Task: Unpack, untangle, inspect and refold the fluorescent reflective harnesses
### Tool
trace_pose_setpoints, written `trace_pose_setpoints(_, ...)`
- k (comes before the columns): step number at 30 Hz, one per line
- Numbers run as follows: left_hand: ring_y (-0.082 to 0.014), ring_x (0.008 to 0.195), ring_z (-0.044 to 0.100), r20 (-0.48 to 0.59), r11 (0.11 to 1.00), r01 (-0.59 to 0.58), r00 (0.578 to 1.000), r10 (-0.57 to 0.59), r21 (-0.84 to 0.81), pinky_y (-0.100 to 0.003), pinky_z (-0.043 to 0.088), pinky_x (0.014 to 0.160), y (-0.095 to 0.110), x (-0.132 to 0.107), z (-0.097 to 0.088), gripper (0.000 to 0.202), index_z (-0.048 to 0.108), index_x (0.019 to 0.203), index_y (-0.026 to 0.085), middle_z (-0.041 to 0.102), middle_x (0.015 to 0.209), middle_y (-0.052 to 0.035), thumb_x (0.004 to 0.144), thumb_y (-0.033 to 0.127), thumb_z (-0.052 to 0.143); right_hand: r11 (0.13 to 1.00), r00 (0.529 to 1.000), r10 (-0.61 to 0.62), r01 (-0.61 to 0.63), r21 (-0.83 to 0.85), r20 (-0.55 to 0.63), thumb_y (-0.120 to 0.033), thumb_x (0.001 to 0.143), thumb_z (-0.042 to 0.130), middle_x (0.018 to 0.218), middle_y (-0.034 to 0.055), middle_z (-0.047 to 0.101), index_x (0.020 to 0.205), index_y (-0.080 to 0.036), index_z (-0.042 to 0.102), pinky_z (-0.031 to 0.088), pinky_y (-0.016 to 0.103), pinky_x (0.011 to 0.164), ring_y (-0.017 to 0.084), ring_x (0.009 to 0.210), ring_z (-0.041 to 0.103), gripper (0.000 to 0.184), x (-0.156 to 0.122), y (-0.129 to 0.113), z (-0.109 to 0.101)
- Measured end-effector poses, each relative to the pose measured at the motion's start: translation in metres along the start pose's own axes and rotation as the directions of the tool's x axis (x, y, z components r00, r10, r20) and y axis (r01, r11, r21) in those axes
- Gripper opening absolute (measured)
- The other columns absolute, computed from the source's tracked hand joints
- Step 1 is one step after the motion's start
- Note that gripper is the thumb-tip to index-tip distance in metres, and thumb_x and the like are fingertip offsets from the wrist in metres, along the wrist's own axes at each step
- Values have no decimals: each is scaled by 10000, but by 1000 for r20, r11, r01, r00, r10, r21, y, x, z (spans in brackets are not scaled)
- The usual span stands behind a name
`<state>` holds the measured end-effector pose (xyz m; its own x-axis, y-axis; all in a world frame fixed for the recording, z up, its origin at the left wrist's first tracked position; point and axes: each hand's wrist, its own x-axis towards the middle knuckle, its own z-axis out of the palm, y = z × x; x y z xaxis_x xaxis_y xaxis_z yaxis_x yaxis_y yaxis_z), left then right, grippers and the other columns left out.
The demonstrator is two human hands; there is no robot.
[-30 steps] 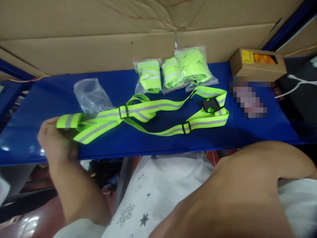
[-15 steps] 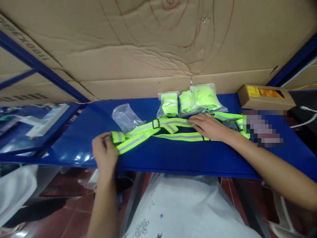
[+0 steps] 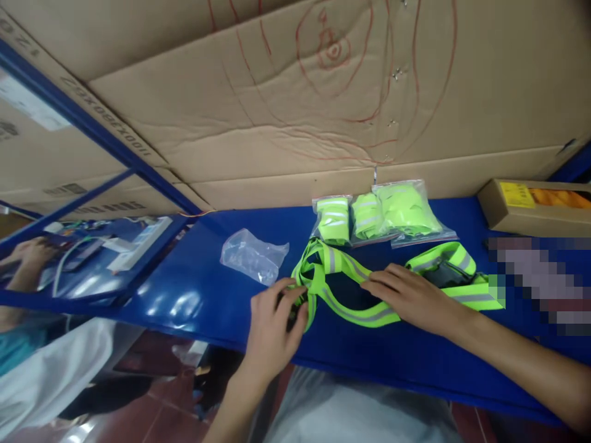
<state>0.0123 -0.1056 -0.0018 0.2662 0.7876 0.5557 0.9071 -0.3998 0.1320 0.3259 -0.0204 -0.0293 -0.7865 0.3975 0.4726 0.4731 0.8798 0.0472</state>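
Observation:
A neon yellow-green reflective strap harness (image 3: 362, 315) with grey stripes lies loosely looped on the blue table. My left hand (image 3: 276, 323) curls its fingers around the bunched left end of the harness, where something black shows between the fingers. Across the middle of the straps rests my right hand (image 3: 406, 298), its fingers stretched out flat; the strap beneath is partly hidden. To the right of that hand, a black buckle (image 3: 450, 274) sits among the folded straps. An empty clear plastic bag (image 3: 253, 253) lies behind my left hand.
Several clear bags of folded neon straps (image 3: 332, 221) lie near the cardboard wall (image 3: 277, 154). A cardboard box (image 3: 521, 215) with orange contents stands at right. Blue frame bars (image 3: 106, 151) separate a neighbouring table, where another person's hands (image 3: 30, 258) and a power strip (image 3: 143, 243) appear.
My left hand has moved right, toward my right hand, bringing the left end of the harness with it. The stretched straps now form slack loops. The camera view has shifted and tilted.

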Motion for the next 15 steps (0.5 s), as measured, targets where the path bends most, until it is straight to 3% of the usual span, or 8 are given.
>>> trace_pose_setpoints(3,-227,1103,672,60,991,-106,992,111,-82,-365,480,881,-1,35,10,225,627,1210,214,682,1219,-92,997,142,612,995,997,40,-34,90,-59,83,862,460,1155,97,741,1316,-155,653,581,358,881,225,1004,691,547,-2,-7,-3)
trace_pose_setpoints(8,-194,957,695,21,958,-207,976,216,-199,-317,512,804,-3,88,35,174,633,1106,182,716,1019,-60,966,79,619,968,989,132,-113,225,-70,82,863,420,1132,92,751,1247,-154,667,598,355,873,220,975,713,513,0,-16,-5)
trace_pose_setpoints(11,-206,924,680,31,939,-269,959,282,-215,-336,512,795,1,106,48,156,639,1084,175,711,1003,-73,957,87,616,963,990,134,-120,240,-42,59,844,430,1080,87,768,1193,-169,691,614,386,848,235,922,722,492,4,-18,-7)
trace_pose_setpoints(15,-236,979,663,90,918,-263,949,301,-298,-389,496,848,6,114,57,153,655,1075,186,707,1116,-102,940,119,628,972,996,77,-67,226,-36,-5,890,451,1169,79,797,1257,-204,715,613,383,996,232,1058,747,494,6,-18,-19)
